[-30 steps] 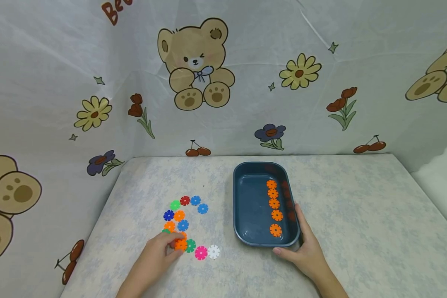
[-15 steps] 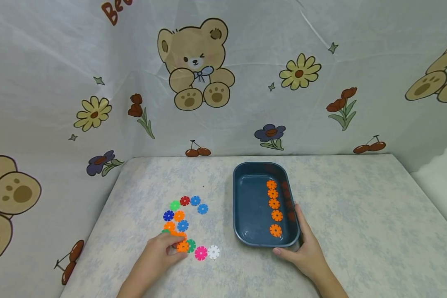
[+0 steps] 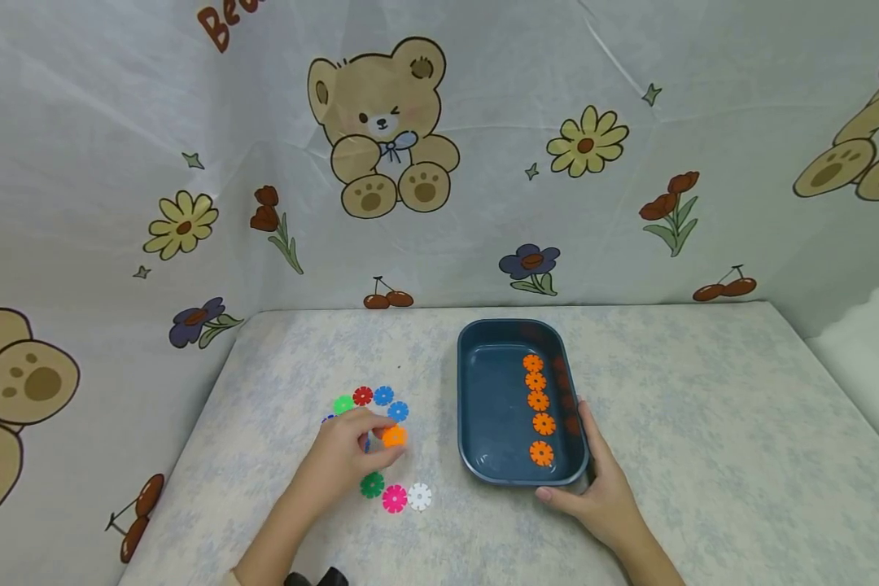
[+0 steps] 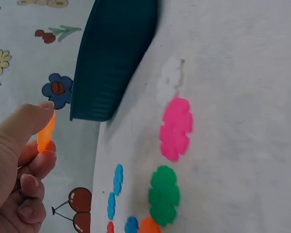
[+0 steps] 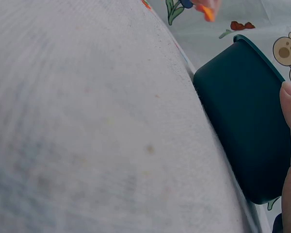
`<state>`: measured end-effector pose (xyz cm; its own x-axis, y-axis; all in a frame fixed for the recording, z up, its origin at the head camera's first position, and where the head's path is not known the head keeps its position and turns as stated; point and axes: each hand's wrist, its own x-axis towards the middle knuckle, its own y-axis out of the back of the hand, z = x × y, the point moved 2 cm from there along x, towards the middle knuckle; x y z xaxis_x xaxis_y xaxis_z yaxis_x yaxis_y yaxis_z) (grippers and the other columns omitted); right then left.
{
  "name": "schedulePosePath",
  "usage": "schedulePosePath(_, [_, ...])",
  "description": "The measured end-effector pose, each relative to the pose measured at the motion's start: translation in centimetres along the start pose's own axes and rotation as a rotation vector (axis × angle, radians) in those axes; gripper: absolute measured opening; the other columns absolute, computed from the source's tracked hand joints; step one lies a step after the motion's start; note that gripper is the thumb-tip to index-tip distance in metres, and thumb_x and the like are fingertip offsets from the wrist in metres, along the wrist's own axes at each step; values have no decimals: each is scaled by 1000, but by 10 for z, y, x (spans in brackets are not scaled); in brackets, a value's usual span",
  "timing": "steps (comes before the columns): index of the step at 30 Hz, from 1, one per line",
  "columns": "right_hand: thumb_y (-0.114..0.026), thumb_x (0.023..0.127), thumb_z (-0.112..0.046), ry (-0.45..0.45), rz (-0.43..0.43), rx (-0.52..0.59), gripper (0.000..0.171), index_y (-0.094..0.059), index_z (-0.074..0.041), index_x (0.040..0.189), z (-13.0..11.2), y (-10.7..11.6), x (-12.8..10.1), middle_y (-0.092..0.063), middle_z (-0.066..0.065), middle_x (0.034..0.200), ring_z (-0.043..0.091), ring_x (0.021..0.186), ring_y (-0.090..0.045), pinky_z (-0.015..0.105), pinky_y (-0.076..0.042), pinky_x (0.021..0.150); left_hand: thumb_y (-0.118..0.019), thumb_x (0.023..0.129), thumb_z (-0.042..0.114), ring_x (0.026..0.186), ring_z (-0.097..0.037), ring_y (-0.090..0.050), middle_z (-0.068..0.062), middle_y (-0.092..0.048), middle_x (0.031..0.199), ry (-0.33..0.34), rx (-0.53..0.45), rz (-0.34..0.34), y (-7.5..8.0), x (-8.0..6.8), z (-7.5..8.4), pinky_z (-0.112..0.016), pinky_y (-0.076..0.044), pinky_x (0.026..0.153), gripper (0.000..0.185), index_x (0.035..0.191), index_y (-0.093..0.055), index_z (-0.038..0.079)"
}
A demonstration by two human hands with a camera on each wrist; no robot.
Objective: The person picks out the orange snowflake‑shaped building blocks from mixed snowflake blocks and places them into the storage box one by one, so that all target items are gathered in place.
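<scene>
My left hand (image 3: 347, 452) pinches an orange snowflake disc (image 3: 394, 437) between thumb and fingers, held above the table in the left wrist view. Under and around this hand lie several notched discs in a curve: a red disc (image 3: 362, 395), a light green disc (image 3: 343, 404), a blue disc (image 3: 399, 411), a green disc (image 3: 372, 485), a pink disc (image 3: 394, 498) and a white disc (image 3: 420, 496). The hand hides part of the curve. My right hand (image 3: 601, 496) grips the near right corner of a dark blue tray (image 3: 476, 464), thumb at the near rim, fingers along its right wall.
Several orange discs (image 3: 538, 400) lie in a row inside the tray, along its right side. The patterned table (image 3: 703, 407) ends at a printed bear curtain (image 3: 483, 260) behind. A black object (image 3: 330, 578) shows at the bottom edge, beside the left forearm.
My left hand has lifted the orange disc from the curve and moved up and right with it, toward the tray. My right hand and the tray have stayed in place.
</scene>
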<state>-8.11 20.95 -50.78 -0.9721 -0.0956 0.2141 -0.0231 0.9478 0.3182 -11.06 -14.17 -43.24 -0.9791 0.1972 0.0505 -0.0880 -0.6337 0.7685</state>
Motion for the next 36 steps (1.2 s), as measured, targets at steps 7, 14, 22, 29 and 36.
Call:
schedulePosePath(7, [-91, 67, -7, -18, 5, -11, 128, -5, -29, 160, 2, -1, 0, -9, 10, 168, -8, 148, -15, 1, -22, 108, -83, 81, 30, 67, -9, -48, 9, -63, 86, -115, -51, -24, -11, 56, 34, -21, -42, 56, 29, 106, -77, 17])
schedulePosePath(14, [-92, 66, -7, -7, 14, -51, 129, -6, -29, 160, 1, 0, 0, -10, 14, 167, -10, 147, -14, 0, -20, 108, -78, 85, 40, 74, -12, -51, 6, -63, 92, -196, -31, -73, -33, 106, 61, -24, -45, 59, 36, 113, -75, 18])
schedulePosePath(22, [-92, 67, -7, -17, 12, -31, 129, -6, -30, 160, -2, -1, 0, -10, 7, 168, -10, 146, -16, 0, -20, 108, -75, 88, 40, 80, -13, -52, -1, -62, 95, -235, 34, -82, -60, 137, 76, -23, -46, 67, 41, 117, -72, 12])
schedulePosePath(29, [-91, 67, -6, -5, 15, -27, 129, -6, -28, 160, 0, 0, -1, -9, 7, 167, -10, 146, -16, 1, -20, 108, -73, 89, 42, 90, -16, -58, -3, -66, 103, -240, 187, -94, -81, 148, 85, -30, -53, 80, 42, 118, -72, 11])
schedulePosePath(36, [-91, 66, -4, 14, 19, -19, 129, -7, -25, 161, 0, 0, -2, -10, 10, 167, -9, 147, -16, 1, -20, 109, -70, 88, 50, 85, -15, -59, 2, -69, 95, -326, 503, -60, -99, 154, 90, -28, -51, 79, 38, 108, -76, 19])
